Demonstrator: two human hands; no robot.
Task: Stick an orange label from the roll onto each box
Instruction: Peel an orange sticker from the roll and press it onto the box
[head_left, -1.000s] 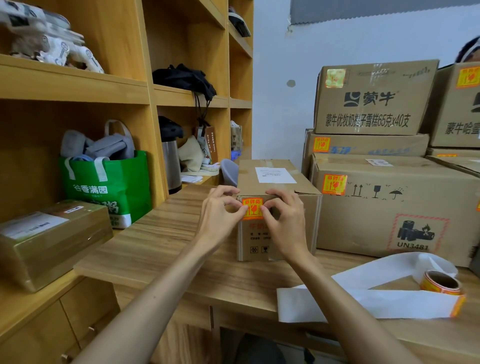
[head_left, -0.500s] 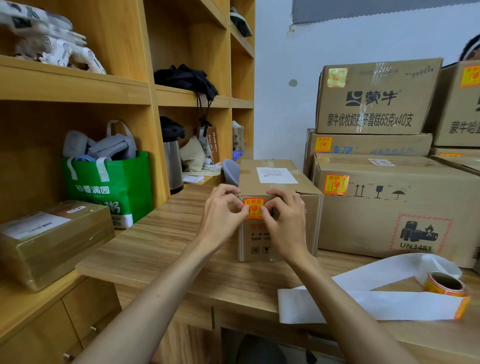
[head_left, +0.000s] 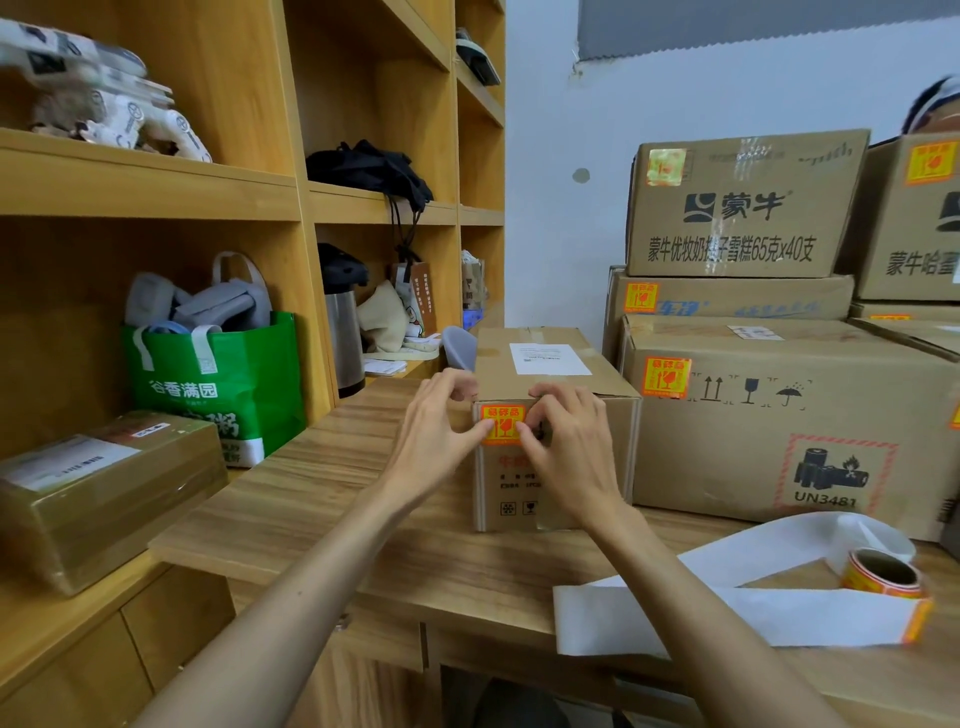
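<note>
A small cardboard box (head_left: 558, 387) stands on the wooden desk (head_left: 332, 499) in front of me. An orange label (head_left: 500, 422) sits at the top left of its near face. My left hand (head_left: 434, 434) presses the label's left side with the thumb, its fingers resting on the box's top edge. The thumb of my right hand (head_left: 569, 449) presses the label's right side, and that hand covers part of the near face. The orange label roll (head_left: 881, 576) lies at the desk's right, trailing a long white backing strip (head_left: 727, 618).
Larger cardboard boxes (head_left: 779, 431) with orange labels are stacked right of the small box. Wooden shelves at the left hold a green bag (head_left: 218, 389), a taped parcel (head_left: 104, 493) and a thermos (head_left: 345, 338). A person's head shows at the far right edge.
Both thumbs have slid slightly down and inward over the label. The box, the roll and the strip have not moved.
</note>
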